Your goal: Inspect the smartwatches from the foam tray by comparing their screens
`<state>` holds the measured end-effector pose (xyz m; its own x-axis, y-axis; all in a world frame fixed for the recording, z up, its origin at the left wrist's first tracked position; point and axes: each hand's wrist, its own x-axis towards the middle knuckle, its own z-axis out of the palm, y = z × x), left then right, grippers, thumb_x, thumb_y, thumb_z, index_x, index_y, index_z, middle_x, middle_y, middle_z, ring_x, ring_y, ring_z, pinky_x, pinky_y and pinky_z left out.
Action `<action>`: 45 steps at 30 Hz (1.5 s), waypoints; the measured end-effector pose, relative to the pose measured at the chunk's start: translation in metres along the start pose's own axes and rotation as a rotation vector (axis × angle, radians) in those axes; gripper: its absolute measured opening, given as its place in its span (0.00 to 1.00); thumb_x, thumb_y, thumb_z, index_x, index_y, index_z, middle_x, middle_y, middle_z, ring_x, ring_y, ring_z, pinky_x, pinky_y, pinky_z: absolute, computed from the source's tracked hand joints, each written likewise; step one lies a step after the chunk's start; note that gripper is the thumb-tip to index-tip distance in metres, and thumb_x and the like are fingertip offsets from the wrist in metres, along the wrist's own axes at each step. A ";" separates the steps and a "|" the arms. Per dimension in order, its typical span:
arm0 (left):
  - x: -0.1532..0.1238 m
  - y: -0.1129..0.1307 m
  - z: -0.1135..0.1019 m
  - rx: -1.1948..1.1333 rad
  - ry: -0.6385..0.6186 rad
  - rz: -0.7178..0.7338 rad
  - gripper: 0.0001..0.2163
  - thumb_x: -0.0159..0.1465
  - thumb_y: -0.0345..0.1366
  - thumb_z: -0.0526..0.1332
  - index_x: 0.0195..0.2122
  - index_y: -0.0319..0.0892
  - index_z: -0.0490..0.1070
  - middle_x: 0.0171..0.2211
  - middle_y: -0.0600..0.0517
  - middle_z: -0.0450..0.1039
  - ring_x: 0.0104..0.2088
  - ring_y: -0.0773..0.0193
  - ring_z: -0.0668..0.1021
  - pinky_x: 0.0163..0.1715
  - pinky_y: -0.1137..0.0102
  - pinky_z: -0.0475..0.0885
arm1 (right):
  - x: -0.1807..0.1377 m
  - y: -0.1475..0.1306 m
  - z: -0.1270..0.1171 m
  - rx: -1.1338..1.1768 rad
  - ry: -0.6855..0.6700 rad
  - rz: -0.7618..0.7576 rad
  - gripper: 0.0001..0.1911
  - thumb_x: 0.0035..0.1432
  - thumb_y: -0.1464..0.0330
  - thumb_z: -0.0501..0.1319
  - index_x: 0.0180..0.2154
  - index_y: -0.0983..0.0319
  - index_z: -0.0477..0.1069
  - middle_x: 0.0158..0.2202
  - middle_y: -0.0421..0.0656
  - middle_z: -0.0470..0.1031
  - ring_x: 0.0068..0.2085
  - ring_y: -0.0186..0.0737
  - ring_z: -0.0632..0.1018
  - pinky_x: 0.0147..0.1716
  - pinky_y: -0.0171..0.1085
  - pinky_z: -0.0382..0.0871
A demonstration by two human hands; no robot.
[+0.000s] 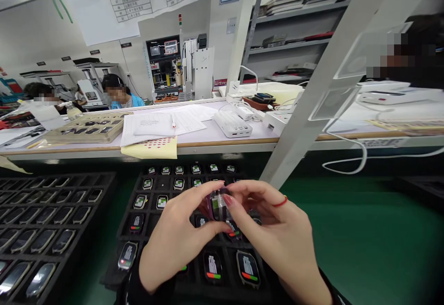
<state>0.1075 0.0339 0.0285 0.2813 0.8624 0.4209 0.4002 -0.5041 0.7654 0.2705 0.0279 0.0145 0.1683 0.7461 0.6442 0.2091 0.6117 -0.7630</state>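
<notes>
Both my hands meet over a black compartment tray [156, 189] of small watch-like devices with lit screens. My left hand [176, 240] and my right hand [274, 231] pinch one small device [218, 205] between their fingertips, holding it just above the tray's middle. Its screen faces up and is partly covered by my fingers. A red band circles one finger of my right hand. More devices [247, 268] lie in the compartments below my wrists.
A second black tray [41, 221] of dark devices lies at the left on the green mat [364, 240]. A slanted white post [312, 87] rises at the right. Behind is a shelf with papers [163, 124], a white power strip [232, 124] and cables. Two people sit at the far left.
</notes>
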 end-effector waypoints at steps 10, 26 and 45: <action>0.000 -0.002 0.002 -0.009 0.022 -0.014 0.28 0.57 0.28 0.73 0.58 0.56 0.75 0.52 0.57 0.82 0.49 0.58 0.83 0.56 0.64 0.77 | 0.002 -0.005 -0.010 0.156 -0.054 0.144 0.06 0.61 0.70 0.70 0.41 0.54 0.84 0.25 0.37 0.76 0.21 0.36 0.76 0.18 0.30 0.76; 0.000 -0.001 0.003 -0.010 0.040 -0.042 0.28 0.55 0.30 0.75 0.56 0.57 0.75 0.49 0.60 0.82 0.46 0.63 0.83 0.54 0.69 0.77 | -0.001 0.002 -0.002 0.044 0.011 0.064 0.07 0.61 0.74 0.68 0.37 0.54 0.79 0.29 0.35 0.79 0.27 0.33 0.79 0.27 0.25 0.76; 0.000 -0.004 0.001 0.044 0.039 0.046 0.27 0.57 0.34 0.76 0.58 0.55 0.74 0.50 0.60 0.82 0.46 0.65 0.83 0.56 0.71 0.76 | -0.001 0.005 0.000 0.032 -0.002 0.055 0.09 0.62 0.75 0.66 0.37 0.53 0.78 0.30 0.32 0.79 0.27 0.30 0.78 0.29 0.23 0.75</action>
<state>0.1070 0.0357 0.0248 0.2663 0.8389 0.4746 0.4262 -0.5441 0.7227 0.2714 0.0302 0.0105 0.1765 0.7791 0.6016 0.1692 0.5780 -0.7983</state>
